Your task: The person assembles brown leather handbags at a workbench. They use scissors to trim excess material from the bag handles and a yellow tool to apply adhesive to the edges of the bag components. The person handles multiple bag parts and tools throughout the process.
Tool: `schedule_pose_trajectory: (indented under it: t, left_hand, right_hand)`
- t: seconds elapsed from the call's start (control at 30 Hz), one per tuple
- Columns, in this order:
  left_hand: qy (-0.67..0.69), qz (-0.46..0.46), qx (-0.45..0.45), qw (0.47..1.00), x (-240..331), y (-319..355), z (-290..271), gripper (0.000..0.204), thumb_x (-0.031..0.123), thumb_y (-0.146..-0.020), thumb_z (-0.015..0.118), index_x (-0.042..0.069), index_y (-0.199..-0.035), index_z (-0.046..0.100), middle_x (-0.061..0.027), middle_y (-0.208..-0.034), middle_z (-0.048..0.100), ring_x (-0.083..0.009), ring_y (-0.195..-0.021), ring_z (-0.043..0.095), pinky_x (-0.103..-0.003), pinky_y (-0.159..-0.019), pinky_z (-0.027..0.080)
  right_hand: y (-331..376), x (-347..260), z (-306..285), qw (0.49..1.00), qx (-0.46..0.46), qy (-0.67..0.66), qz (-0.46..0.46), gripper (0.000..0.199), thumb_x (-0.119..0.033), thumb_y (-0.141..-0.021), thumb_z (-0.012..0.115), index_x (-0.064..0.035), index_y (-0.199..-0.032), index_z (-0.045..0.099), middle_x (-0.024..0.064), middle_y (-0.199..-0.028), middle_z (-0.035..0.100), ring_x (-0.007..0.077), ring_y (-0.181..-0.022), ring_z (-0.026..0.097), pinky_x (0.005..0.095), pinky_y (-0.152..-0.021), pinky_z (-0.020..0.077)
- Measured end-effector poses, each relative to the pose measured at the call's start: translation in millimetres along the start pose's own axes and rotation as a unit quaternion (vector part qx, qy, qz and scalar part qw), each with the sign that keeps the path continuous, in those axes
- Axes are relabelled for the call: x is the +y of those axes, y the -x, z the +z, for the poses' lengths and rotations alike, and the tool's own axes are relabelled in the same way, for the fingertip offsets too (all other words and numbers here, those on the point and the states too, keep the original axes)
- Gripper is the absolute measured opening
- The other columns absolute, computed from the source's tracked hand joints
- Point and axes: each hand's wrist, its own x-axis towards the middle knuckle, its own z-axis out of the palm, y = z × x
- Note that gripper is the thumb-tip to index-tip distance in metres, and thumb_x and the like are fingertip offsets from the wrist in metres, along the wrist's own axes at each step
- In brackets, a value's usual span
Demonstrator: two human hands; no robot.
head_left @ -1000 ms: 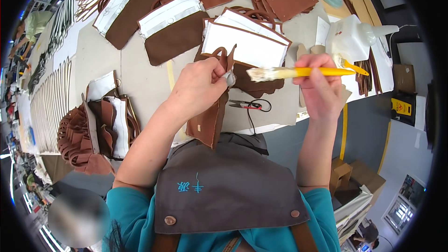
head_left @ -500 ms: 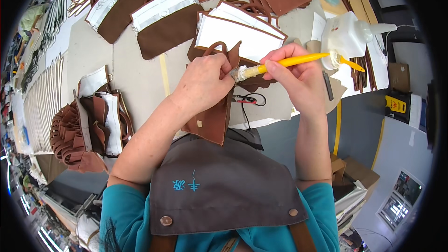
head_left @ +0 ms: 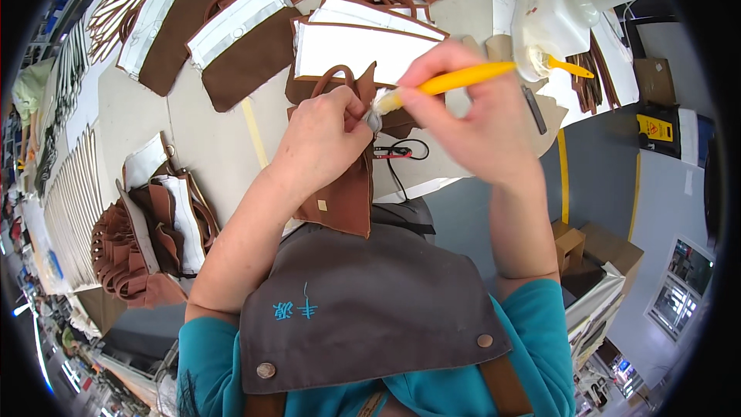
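Note:
My left hand [head_left: 320,135] is closed on a brown leather bag piece [head_left: 343,205], pinching its upper edge below a looped handle [head_left: 333,77]. The piece hangs over the table's near edge onto my apron. Between the fingers of my right hand [head_left: 482,123], blurred by motion, is a yellow-handled brush [head_left: 471,77]. White paste coats its bristles, which meet the leather beside my left fingertips. A small grey, shiny spot shows there; I cannot make out what it is.
A white plastic bottle [head_left: 544,15] at right has another yellow brush [head_left: 570,67] in its paste-smeared opening. Brown panels with white linings [head_left: 351,50] lie beyond my hands. Bunched leather bag parts [head_left: 139,247] sit at left. A red-and-black tool with a cable [head_left: 397,152] lies nearby.
The whole view has shifted, so the table's things appear further left. My right hand has tilted the brush more steeply, its bristles still by my left fingertips. My left hand keeps its grip.

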Motion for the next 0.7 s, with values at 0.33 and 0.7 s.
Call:
schedule_pose_trajectory:
  t: [0.33,0.7]
  left_hand:
    - [0.023,-0.018,-0.023,0.999,2.2,3.2,-5.7,0.015,0.01,-0.078,0.061,-0.002,-0.085,0.057,-0.0067,-0.074,0.062,-0.0118,-0.066,0.058,-0.028,-0.063,0.048]
    - [-0.076,0.034,0.054,0.995,4.0,17.7,-6.3,0.015,0.006,-0.077,0.061,0.001,-0.087,0.052,-0.0107,-0.071,0.061,-0.0228,-0.064,0.061,-0.034,-0.062,0.048]
  right_hand:
    - [40.7,42.0,10.7,0.94,0.263,-0.214,0.041,0.017,-0.004,-0.09,0.061,-0.0029,-0.107,0.063,0.0075,-0.096,0.065,0.0108,-0.078,0.062,0.0227,-0.07,0.0495]
    - [33.5,47.2,86.7,0.965,0.126,-0.164,0.159,0.045,0.002,-0.07,0.063,-0.0075,-0.112,0.047,0.0119,-0.104,0.054,0.0247,-0.094,0.058,0.0335,-0.079,0.0481]
